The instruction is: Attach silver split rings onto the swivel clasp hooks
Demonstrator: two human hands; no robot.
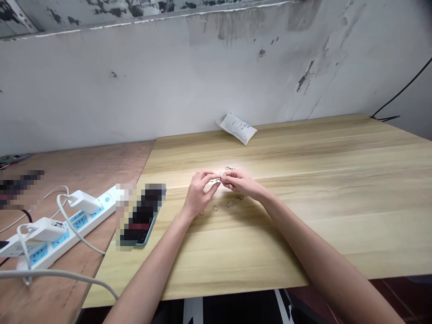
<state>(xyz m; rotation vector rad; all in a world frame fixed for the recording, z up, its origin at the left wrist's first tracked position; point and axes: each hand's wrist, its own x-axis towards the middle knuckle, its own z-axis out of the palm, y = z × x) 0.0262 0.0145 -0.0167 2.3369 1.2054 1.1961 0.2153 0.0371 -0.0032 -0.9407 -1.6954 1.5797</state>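
Over the middle of the wooden table, my left hand (199, 192) and my right hand (240, 182) meet at the fingertips. The left thumb and index finger pinch what looks like a small metal ring (218, 180). My right fingers are curled shut against it; what they grip is mostly hidden. Below the hands lie a loose ring (215, 208) and another ring (202, 213) near the left wrist. Small metal clasps (231, 204) rest below the right hand, with another metal piece (240, 197) beside them. More small metal pieces (230, 168) lie just beyond the fingers.
A white plastic packet (238, 128) lies by the wall at the back of the table (337, 189). Left of my hands is a phone (145, 216), partly blurred. A power strip (79, 220) with chargers and white cables sits on the brown surface further left.
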